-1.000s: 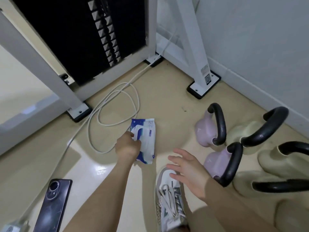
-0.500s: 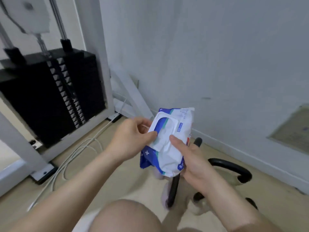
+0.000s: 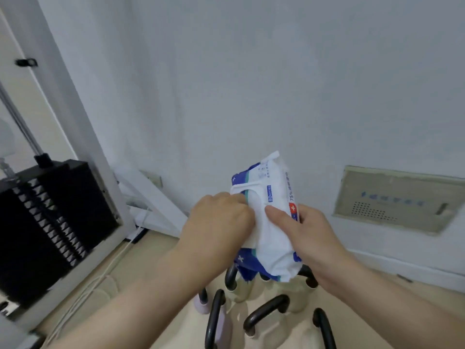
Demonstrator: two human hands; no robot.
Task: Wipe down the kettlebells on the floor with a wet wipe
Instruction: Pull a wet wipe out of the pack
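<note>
The wet wipe pack [image 3: 276, 238] is held in mid-air before the wall [image 3: 251, 84], above the kettlebells [image 3: 265, 308] on the floor. Soft, light film, it likely buckles if squeezed, so the right hand [image 3: 310, 233] wraps its side, thumb across the front, while the left hand [image 3: 217, 222] curls its fingers onto the white flap [image 3: 259, 222]. Knuckles hide whether the flap is lifted, and the frame edge cuts off the kettlebells.
</note>
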